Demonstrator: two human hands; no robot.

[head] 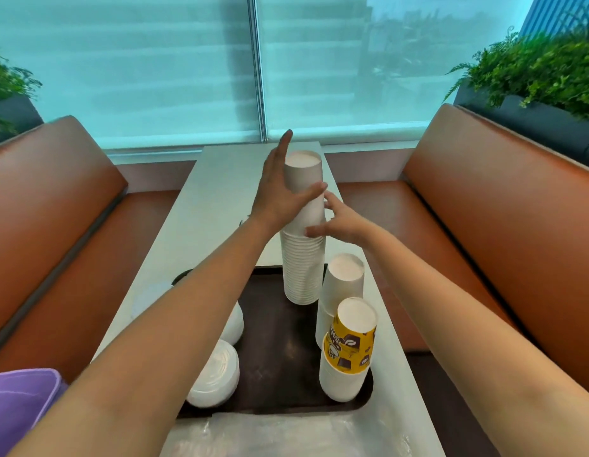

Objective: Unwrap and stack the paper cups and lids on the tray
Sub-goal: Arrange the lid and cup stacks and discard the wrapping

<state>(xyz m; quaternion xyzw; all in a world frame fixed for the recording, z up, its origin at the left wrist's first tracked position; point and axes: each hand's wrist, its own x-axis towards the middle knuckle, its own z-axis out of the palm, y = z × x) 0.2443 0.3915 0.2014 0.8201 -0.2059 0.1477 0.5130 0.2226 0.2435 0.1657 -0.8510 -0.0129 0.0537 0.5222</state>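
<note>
While the left hand (280,189) wraps its thumb and fingers round the top of a tall stack of white paper cups (303,232), upside down with ribbed rims below the grip, the right hand (339,222) touches the stack's other side with loosely spread fingers, clasping nothing. Both forearms reach forward. The stack stands on the dark tray (276,351), with shorter cup stacks (347,328) nearer right and white lids (215,374) nearer left, on the tabletop (207,199).
</note>
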